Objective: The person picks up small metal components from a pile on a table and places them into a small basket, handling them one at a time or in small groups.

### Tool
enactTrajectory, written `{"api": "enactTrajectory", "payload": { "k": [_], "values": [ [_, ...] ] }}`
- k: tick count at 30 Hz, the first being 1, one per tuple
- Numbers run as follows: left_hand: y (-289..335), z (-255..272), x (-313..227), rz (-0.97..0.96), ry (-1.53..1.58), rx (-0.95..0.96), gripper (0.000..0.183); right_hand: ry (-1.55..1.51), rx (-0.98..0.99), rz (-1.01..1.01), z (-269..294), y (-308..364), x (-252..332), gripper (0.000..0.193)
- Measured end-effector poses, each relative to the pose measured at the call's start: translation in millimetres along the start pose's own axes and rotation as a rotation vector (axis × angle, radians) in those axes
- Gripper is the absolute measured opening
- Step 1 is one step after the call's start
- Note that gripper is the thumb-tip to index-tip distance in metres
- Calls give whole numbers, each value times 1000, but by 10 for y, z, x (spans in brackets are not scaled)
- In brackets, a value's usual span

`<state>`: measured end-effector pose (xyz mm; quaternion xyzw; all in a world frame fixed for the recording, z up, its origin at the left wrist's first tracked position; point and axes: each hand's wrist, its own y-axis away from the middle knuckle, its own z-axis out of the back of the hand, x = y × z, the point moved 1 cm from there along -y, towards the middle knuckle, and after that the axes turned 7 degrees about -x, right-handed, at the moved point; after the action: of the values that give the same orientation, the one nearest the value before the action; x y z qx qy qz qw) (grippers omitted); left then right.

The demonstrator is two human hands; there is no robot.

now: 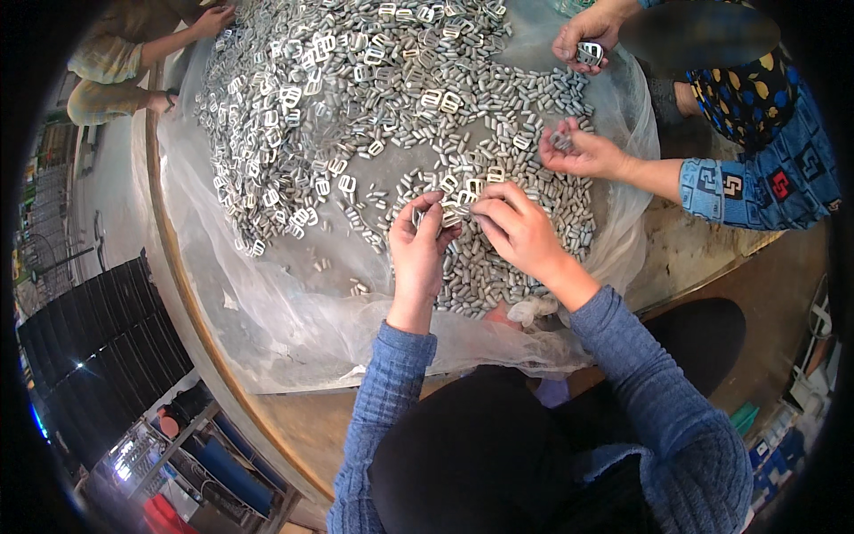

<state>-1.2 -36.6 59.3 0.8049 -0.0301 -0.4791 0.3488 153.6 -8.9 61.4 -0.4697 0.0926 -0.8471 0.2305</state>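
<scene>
Both of my hands are close together over the near part of a large heap. My left hand [420,245] is curled, its thumb and fingers closed on a metal slide buckle that is mostly hidden. Just to the right, my right hand [520,230] pinches with thumb and forefinger; what lies between the tips is too small to make out. Light metal slide buckles [469,185] lie right beyond my fingertips. Under and around my hands are many small grey cylindrical pellets [485,271], with more buckles [440,100] mixed in farther back.
Thin translucent sheeting [311,325] lines the wood-edged table [191,307] beneath the heap. At the right, a co-worker's two hands [578,153] hold metal pieces above the pellets. Another person's hand [213,20] reaches in at the far left. A dark ridged panel [102,347] stands left of the table.
</scene>
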Motion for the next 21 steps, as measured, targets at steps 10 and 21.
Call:
{"api": "enactTrajectory", "payload": {
  "k": [10, 21],
  "values": [
    [109, -70, 21, -246, -137, 7, 13, -164, -171, -81, -20, 48, 28, 15],
    [171, -77, -80, -120, -159, 16, 13, -370, -75, -196, -13, 14, -26, 19]
  ]
}}
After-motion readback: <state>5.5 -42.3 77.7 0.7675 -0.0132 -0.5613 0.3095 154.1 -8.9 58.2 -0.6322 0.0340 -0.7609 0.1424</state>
